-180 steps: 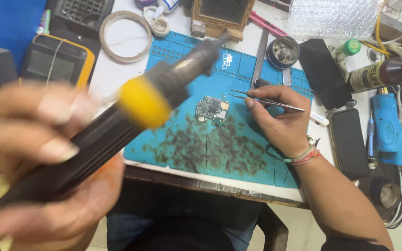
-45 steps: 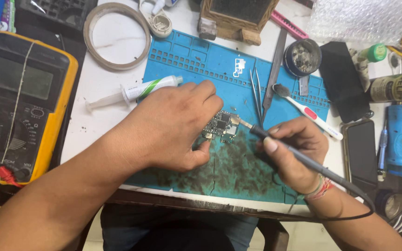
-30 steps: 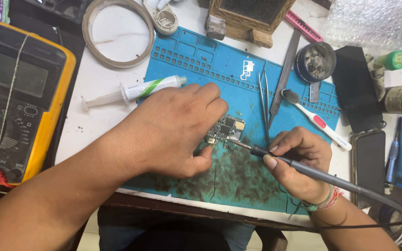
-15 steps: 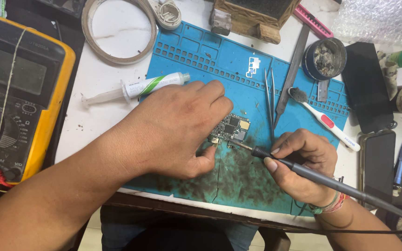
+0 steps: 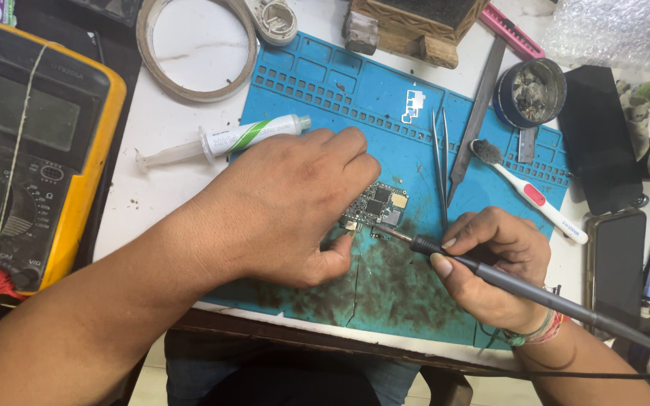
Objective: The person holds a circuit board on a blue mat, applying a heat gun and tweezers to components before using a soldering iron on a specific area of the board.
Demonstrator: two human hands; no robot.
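The left hand (image 5: 295, 203) is lying palm-down across the blue work mat (image 5: 317, 83), its fingertips and thumb closing on the left edge of a small circuit board (image 5: 376, 207), pinning it flat so it is not sliding under the tool. The board is sitting near the middle of the mat, at about 3 o'clock from the left knuckles. The right hand (image 5: 494, 263) is coming in from 4 o'clock, its fingers wrapped together around the dark handle of a soldering iron (image 5: 483, 267) held like a pen, low and slanted, so the fine tip is meeting the board's lower right edge while the cable is trailing away toward 4 o'clock. The heel of that hand is resting on the mat, which is likely steadying the tip. A flux syringe (image 5: 227, 139) is lying at 11 o'clock from the board, just beyond the left hand's knuckles. 1 pair of tweezers (image 5: 439, 158) is lying at 1 o'clock, near the board, with a small brush (image 5: 528, 192) beyond it. A yellow multimeter (image 5: 31, 150) is sitting well apart at 9 o'clock.
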